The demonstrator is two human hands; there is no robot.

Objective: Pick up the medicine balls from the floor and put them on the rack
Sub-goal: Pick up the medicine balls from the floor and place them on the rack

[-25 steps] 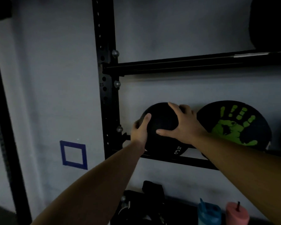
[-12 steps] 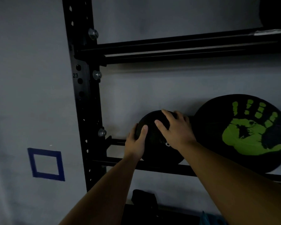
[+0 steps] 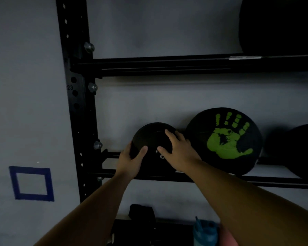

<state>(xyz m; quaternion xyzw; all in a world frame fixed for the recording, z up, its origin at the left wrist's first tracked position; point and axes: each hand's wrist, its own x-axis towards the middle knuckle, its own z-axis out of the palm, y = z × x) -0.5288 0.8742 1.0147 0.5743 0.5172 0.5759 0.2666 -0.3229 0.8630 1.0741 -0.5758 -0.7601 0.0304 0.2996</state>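
Observation:
A small black medicine ball (image 3: 150,137) rests on the lower rails of the black rack (image 3: 167,177), close to the rack's left upright. My left hand (image 3: 132,161) cups its lower left side. My right hand (image 3: 179,154) lies over its right front, fingers spread. Touching it on the right sits a bigger black medicine ball (image 3: 224,141) with a green handprint. A third dark ball (image 3: 302,150) shows at the right edge of the same shelf.
The rack's upright post (image 3: 76,96) stands left of the ball, against a grey wall with a blue tape square (image 3: 31,182). A large dark ball (image 3: 279,23) sits on the upper shelf (image 3: 167,65). Below are dark bags (image 3: 142,226), a blue bottle (image 3: 204,233) and a pink one (image 3: 227,237).
Both hands have set the small ball down and back onto the lower rails beside the handprint ball. The camera has come closer to the rack.

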